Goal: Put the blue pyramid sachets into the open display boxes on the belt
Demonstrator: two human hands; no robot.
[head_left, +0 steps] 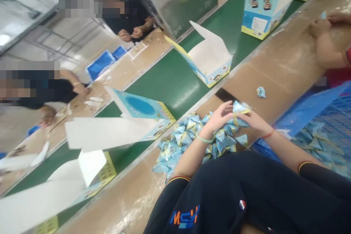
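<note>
A light blue and yellow pyramid-shaped packet (240,112) is held up between both my hands. My left hand (221,117), with a pale green bangle at its wrist, has bent fingers closed against the packet's left side. From the right and below, my right hand (255,122), with a red string at the wrist, grips the same packet. Beneath my hands and forearms spreads a pile of similar packets (183,138) on the brown worktop. One loose packet (261,92) lies apart, beyond my right hand. A dark flat object (227,96) rests just past my left hand.
Open printed cartons (210,56) stand along the green belt (178,91), several with raised flaps. A taller carton (257,3) stands upright farther along. At right is a blue crate (336,111) holding packets. A co-worker's hands (320,25) are upper right; two people sit across the belt.
</note>
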